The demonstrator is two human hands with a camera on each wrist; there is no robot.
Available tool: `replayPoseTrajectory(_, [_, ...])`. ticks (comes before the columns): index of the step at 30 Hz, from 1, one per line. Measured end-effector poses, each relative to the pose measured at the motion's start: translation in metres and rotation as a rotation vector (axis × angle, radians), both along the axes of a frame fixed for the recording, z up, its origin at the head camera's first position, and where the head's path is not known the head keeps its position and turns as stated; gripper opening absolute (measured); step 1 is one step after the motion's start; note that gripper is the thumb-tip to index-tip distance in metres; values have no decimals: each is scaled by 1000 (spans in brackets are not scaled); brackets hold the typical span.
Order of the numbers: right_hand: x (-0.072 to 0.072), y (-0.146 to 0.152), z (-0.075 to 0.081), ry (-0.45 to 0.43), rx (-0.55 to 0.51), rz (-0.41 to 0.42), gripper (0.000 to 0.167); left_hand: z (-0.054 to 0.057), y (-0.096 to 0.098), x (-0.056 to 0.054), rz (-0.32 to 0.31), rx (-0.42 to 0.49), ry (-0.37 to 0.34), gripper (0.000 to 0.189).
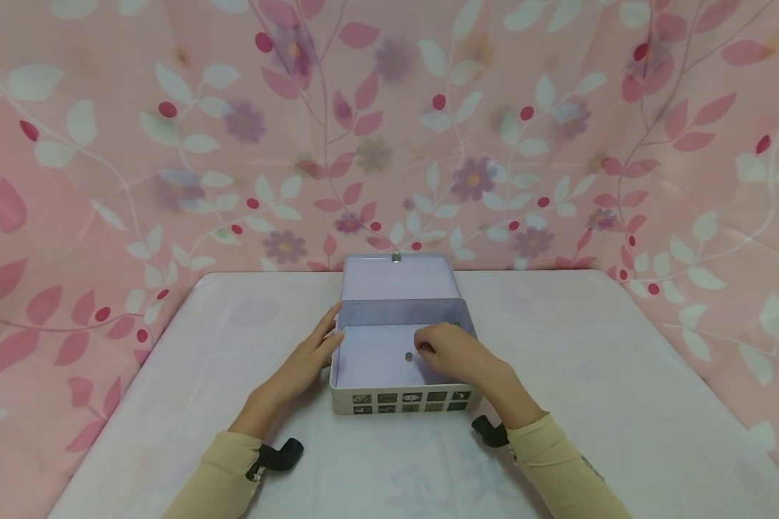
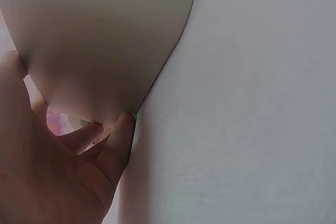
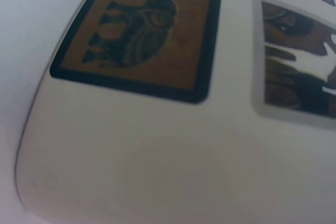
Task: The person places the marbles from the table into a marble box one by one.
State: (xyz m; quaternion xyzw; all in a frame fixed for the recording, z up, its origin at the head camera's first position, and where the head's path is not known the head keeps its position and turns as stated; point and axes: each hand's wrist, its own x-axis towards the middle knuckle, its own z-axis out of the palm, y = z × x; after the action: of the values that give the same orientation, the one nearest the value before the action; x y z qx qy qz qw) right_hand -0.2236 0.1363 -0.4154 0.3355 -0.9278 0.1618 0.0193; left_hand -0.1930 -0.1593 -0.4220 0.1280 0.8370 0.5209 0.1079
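A white tin box (image 1: 363,401) stands on the table, its hinged lid (image 1: 399,277) raised at the back and small square pictures printed along the front. My left hand (image 1: 308,358) grips the box's left side, thumb at the rim and the other fingers spread along the outer wall (image 2: 100,30). Over the right part of the inside hangs my right hand (image 1: 457,351), fingers curled downward with the tips hidden; I cannot tell whether they pinch something. Just left of them a small round grey piece (image 1: 409,356) lies on the box floor. Something small and green (image 1: 456,324) shows behind the right hand.
A white cloth covers the table (image 1: 571,346), with a pink floral curtain (image 1: 389,144) rising behind and at both sides. A metal catch (image 1: 397,256) sits at the lid's upper edge. The right wrist view faces the box's front, with an elephant picture (image 3: 139,35) close up.
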Motion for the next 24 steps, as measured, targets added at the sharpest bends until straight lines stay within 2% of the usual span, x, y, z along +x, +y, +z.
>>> replayPoseTrajectory(12, [2, 2, 5, -11, -18, -17, 9, 0, 0, -1, 1, -7, 3, 65])
replayPoseTrajectory(19, [4, 4, 9, -23, -26, -7, 9, -34, -6, -19, 27, 3, 28, 61])
replayPoseTrajectory(24, [6, 7, 11, -22, -31, -20, 12, -36, -6, -19, 32, 10, 49, 59])
